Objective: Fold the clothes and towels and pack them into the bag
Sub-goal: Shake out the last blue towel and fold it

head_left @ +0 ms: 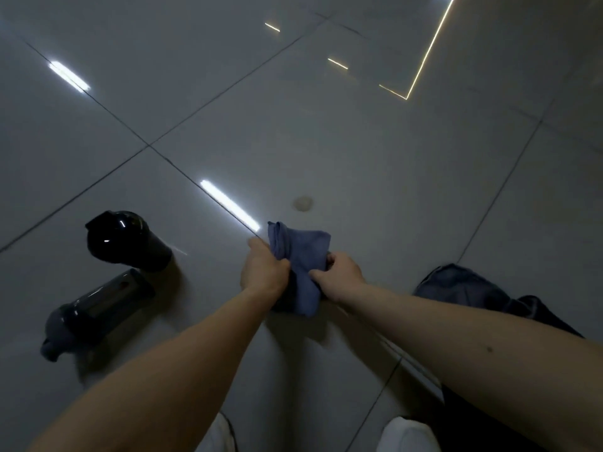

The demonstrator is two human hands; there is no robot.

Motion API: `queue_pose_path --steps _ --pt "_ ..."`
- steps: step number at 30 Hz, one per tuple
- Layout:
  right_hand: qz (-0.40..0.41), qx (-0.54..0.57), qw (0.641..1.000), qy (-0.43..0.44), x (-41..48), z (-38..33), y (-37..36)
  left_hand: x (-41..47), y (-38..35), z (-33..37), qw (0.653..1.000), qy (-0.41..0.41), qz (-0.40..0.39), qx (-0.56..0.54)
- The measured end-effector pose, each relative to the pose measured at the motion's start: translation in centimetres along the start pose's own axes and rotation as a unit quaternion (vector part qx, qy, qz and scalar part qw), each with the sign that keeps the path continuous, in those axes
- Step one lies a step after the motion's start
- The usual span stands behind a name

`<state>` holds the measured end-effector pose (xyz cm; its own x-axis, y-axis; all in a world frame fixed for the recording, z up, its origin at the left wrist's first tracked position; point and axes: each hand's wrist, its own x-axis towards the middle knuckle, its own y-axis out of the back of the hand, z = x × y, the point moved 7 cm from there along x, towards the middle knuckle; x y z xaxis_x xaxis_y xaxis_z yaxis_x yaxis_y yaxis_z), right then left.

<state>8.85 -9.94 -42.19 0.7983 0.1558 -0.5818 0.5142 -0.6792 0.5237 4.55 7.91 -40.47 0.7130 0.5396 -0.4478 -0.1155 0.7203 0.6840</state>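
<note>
- Looking down at a glossy grey tiled floor, with both bare arms stretched out in front.
- The blue towel sits right in the middle, bunched up between the two hands and held over the floor. Its lower end hangs down, and I can't tell whether it touches the tiles.
- The left hand grips the towel's left side, fingers curled tight around the cloth.
- The right hand has the right side, with the thumb on top and the fingers wrapped behind, so it's closed on the fabric too.
- The hands are close together, with just the wad of towel between them.
- Off to the right, a denim garment lies crumpled on the floor, partly hidden behind the right forearm.
- Well off to the left there's a black tumbler, and just below it a dark bottle that looks to be lying on its side.
- There's a small round mark on the tile just beyond the towel.
- The toes of the white shoes peek in at the bottom edge.
</note>
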Motion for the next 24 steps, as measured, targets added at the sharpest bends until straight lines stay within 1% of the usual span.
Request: queue_pose_path --steps 2,4,6,8,11,16,20,22,24 --pt "0.034 0.022 0.999 0.004 -0.3 0.4 2.5 -1.3 -0.9 3.1 0.998 -0.064 -0.007 0.007" --pt "0.062 0.061 0.996 0.007 -1.3 0.7 5.5 -3.2 -2.2 6.5 0.99 -0.133 -0.038 0.021" --pt "0.06 0.11 0.992 -0.002 -2.8 1.2 8.4 -5.4 -3.9 9.9 0.98 -0.184 -0.075 0.031" --pt "0.055 0.166 0.984 -0.022 -4.8 1.9 11.9 -8.0 -5.6 13.4 0.967 -0.219 -0.129 0.011" --pt "0.051 0.242 0.968 -0.042 -9.6 3.1 18.0 -12.7 -7.9 18.7 0.935 -0.286 -0.205 -0.036" --pt "0.098 0.297 0.949 -0.049 -19.3 6.3 27.0 -22.3 -10.3 25.6 0.882 -0.409 -0.235 -0.005" --pt "0.123 0.339 0.932 -0.05 -26.1 11.5 30.1 -29.7 -12.8 28.5 0.846 -0.463 -0.264 0.027" --pt "0.138 0.358 0.922 -0.058 -29.1 14.6 30.9 -32.9 -14.6 28.7 0.83 -0.48 -0.278 0.056" --pt "0.147 0.359 0.919 -0.069 -31.4 17.8 31.1 -35.8 -16.3 28.5 0.813 -0.496 -0.289 0.091"
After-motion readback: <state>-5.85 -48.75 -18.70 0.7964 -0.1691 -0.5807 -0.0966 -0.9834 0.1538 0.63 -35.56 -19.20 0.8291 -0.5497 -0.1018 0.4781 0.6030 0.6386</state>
